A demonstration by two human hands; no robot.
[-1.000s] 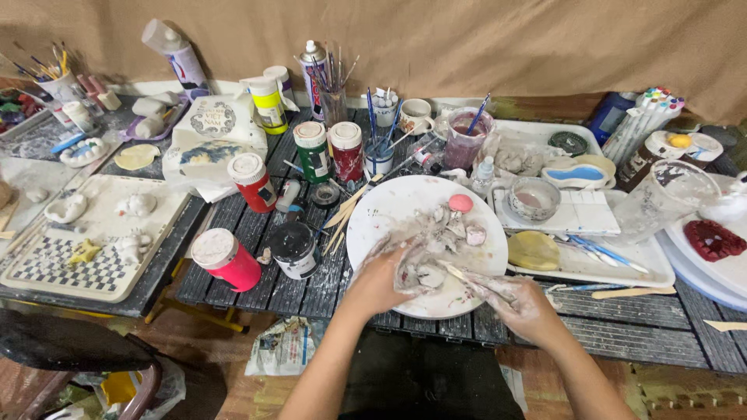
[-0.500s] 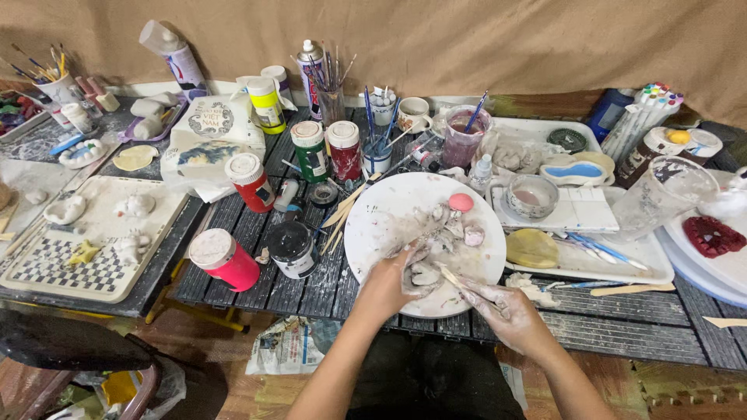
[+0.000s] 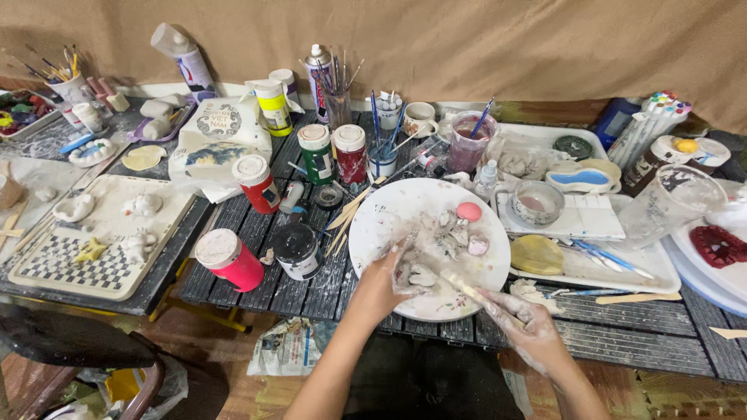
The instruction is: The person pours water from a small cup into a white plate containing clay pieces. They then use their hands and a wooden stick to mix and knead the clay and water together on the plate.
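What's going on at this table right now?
A person sits at a cluttered craft table, working over a round white plate smeared with paint. The left hand steadies a small pale figure on the plate, while the paint-covered right hand holds a thin brush angled toward it. More small pieces, one of them pink, lie on the plate. Paint jars with red, green and black bodies stand to the left, and a tray of unpainted figures lies further left.

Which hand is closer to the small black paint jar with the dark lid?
Left. The left hand rests on the round white plate just right of the small black paint jar; the right hand is much farther right.
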